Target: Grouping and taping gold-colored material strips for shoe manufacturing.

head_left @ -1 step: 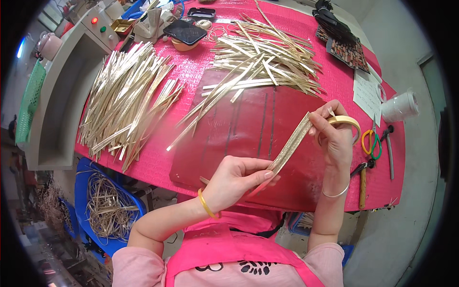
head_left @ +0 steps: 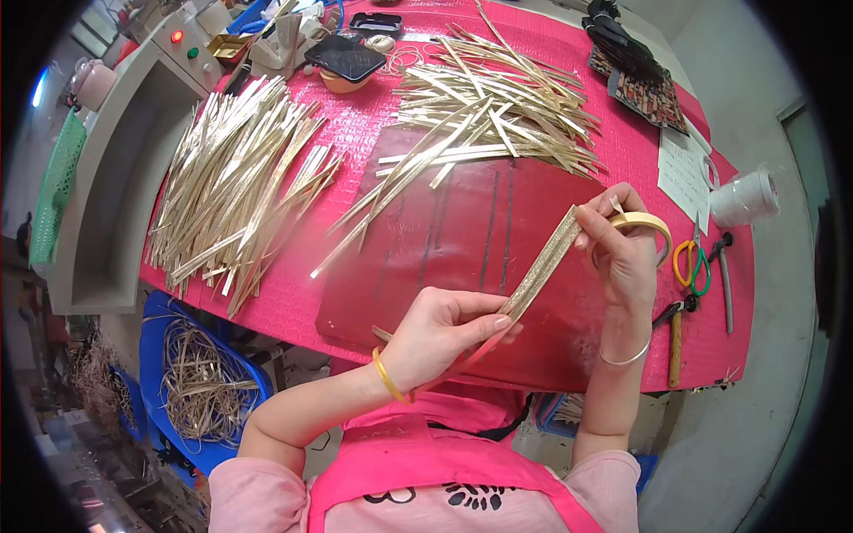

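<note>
1. Watching remotely, I see the left hand (head_left: 462, 327) pinching the gold strip (head_left: 544, 259) near its lower part, thumb over fingers.
2. The right hand (head_left: 615, 253) pinches its upper end, a tape roll (head_left: 641, 218) looped at its fingers.
3. The strip slants above the red mat (head_left: 418, 253).
4. I judge this as aligning for taping; next calls for level edges and steady pinches.

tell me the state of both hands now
Left hand: closed, pinching a gold strip low down.
Right hand: closed, pinching the strip's upper end and holding a tape roll.
</note>
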Demonstrator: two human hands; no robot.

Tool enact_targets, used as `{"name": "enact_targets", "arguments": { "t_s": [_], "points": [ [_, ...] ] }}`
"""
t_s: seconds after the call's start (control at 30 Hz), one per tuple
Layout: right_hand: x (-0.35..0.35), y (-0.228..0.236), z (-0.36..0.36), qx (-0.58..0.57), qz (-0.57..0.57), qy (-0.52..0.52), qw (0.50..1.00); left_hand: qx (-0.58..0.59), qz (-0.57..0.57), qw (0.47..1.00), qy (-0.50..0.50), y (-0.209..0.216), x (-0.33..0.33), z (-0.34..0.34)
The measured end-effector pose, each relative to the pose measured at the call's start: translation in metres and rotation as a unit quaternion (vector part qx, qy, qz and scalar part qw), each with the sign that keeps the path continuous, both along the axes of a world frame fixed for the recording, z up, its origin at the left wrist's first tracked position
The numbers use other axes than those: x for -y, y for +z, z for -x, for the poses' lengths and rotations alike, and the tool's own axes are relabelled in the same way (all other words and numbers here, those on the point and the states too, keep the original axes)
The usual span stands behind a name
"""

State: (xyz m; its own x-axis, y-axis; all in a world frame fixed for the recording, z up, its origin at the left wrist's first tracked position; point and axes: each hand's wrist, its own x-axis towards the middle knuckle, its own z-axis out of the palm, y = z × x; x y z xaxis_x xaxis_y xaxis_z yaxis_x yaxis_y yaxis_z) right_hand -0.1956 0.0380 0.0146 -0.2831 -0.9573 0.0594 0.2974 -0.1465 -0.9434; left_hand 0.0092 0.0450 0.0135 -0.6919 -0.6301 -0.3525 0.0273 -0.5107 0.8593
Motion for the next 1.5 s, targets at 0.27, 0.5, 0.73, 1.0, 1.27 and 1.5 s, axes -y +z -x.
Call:
{"name": "enact_targets", "arguments": {
  "t_s": [0.27, 0.5, 0.73, 1.0, 1.27, 1.5],
  "points": [
    [0.011, -0.003, -0.001, -0.012, 0.009, -0.003, 1.0, 0.032, -0.042, 0.998, -0.028, -0.009, 0.008, 0.001],
    [0.013, -0.014, -0.001, -0.08, 0.034, -0.052, 0.995, -0.007, -0.089, 0.996, -0.01, -0.001, 0.014, 0.001],
    [-0.032, -0.017, -0.037, -0.264, -0.006, -0.012, 0.964, -0.003, -0.048, 0.997, 0.053, -0.016, 0.037, 0.005],
    [-0.02, -0.025, -0.059, -0.14, 0.052, 0.026, 0.988, -0.034, -0.099, 0.994, 0.041, -0.01, 0.037, 0.009],
    [-0.026, -0.031, -0.054, -0.367, -0.04, -0.011, 0.929, -0.03, 0.006, 0.998, 0.061, -0.017, 0.038, 0.01],
    [-0.03, -0.038, -0.049, -0.369, 0.012, -0.098, 0.924, -0.032, -0.01, 0.994, 0.105, -0.019, 0.045, 0.008]
  ]
}}
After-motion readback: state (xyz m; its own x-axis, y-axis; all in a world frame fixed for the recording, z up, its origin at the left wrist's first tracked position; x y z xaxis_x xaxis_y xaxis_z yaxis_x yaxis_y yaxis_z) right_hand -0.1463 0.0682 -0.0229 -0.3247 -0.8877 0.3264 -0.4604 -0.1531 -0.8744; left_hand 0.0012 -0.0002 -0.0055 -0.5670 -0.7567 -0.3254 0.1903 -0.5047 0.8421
